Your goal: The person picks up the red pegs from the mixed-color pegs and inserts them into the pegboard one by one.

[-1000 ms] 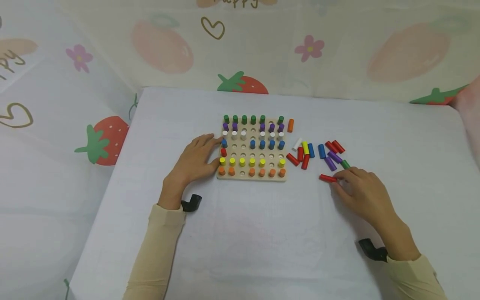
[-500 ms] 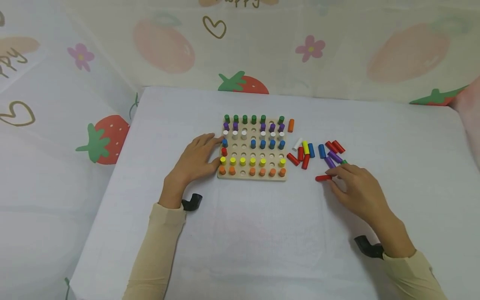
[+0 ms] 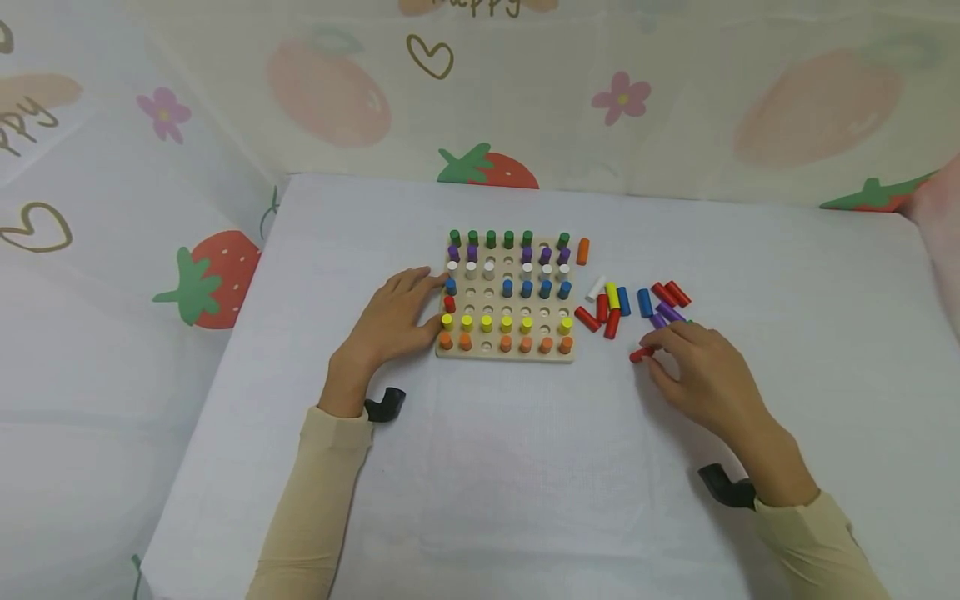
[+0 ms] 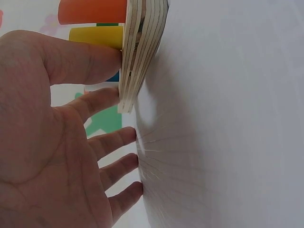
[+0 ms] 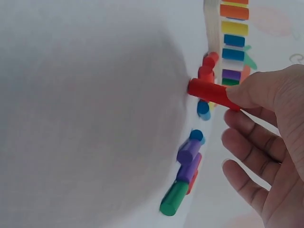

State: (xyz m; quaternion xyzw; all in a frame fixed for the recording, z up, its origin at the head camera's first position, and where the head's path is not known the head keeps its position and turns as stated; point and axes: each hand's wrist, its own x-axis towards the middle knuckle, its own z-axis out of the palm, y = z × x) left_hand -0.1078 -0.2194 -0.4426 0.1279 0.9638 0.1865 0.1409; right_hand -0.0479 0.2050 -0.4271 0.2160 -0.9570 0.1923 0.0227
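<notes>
A wooden peg board (image 3: pixel 517 357) stands mid-table with rows of green, purple, white, blue, red, yellow and orange pegs, and several bare holes. My left hand (image 3: pixel 393 315) is at its left side. In the left wrist view the thumb and index finger touch the board's edge near a yellow peg (image 4: pixel 95 36), while the other fingertips rest on the cloth. To the right of the board, my right hand (image 3: pixel 705 371) pinches a red peg (image 5: pixel 208 90) between thumb and index finger. That peg tilts, its far end close over the table; the remaining fingers are loosely bent.
Between board and right hand lie loose pegs: red (image 3: pixel 587 318), white (image 3: pixel 596 288), yellow (image 3: pixel 612 295), blue (image 3: pixel 645 302) and purple (image 3: pixel 670 311). A green peg (image 5: pixel 174 198) lies beside the purple ones. One orange peg (image 3: pixel 582 251) is by the board's far right corner.
My right hand has shifted left and slightly away from me with the red peg, which has turned from lying flat to tilted. The left hand has stayed at the board.
</notes>
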